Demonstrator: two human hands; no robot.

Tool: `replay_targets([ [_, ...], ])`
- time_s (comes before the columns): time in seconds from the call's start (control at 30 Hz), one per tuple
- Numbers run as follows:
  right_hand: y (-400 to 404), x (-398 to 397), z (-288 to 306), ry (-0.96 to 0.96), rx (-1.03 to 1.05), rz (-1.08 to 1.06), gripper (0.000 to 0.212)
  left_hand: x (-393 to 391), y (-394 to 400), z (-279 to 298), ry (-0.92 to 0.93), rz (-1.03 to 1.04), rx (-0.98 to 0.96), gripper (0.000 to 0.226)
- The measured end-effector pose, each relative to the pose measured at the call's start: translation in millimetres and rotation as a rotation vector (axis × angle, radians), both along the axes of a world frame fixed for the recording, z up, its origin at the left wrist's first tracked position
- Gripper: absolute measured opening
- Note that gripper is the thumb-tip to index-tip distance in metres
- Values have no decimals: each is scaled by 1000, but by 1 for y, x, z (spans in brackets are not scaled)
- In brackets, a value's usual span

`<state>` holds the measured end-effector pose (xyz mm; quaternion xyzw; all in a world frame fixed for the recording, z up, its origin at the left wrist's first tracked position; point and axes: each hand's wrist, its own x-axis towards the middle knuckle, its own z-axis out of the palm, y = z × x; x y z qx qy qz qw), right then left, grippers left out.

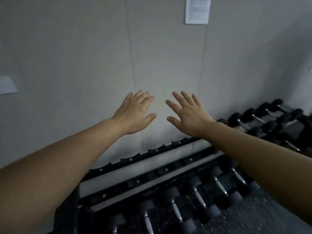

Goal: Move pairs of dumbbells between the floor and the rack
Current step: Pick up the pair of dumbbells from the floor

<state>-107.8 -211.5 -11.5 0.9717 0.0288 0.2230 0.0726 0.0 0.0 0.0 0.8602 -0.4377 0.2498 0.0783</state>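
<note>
My left hand (135, 114) and my right hand (187, 114) are stretched out side by side, palms down, fingers spread, holding nothing. Both hover above the black dumbbell rack (152, 152), whose top rail with empty cradles runs diagonally below them. A row of several black dumbbells (199, 198) with chrome handles lies lower down, below the top rail, under my right forearm. More black dumbbells (263, 115) sit on the rack's top tier at the far right. The picture is blurred by motion.
A grey panelled wall (84, 56) stands right behind the rack. A white paper notice (197, 10) hangs on it at the top right, another sheet (6, 85) at the left edge. Dark speckled floor (278, 208) shows at the bottom right.
</note>
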Motion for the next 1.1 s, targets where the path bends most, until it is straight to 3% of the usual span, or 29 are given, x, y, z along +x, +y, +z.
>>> replay_targets([
  [0.57, -309, -183, -138, 86, 212, -370, 66, -101, -383, -145, 185, -446, 87, 76],
  [1.1, -511, -330, -253, 199, 415, -814, 66, -187, -672, -250, 304, -828, 250, 74],
])
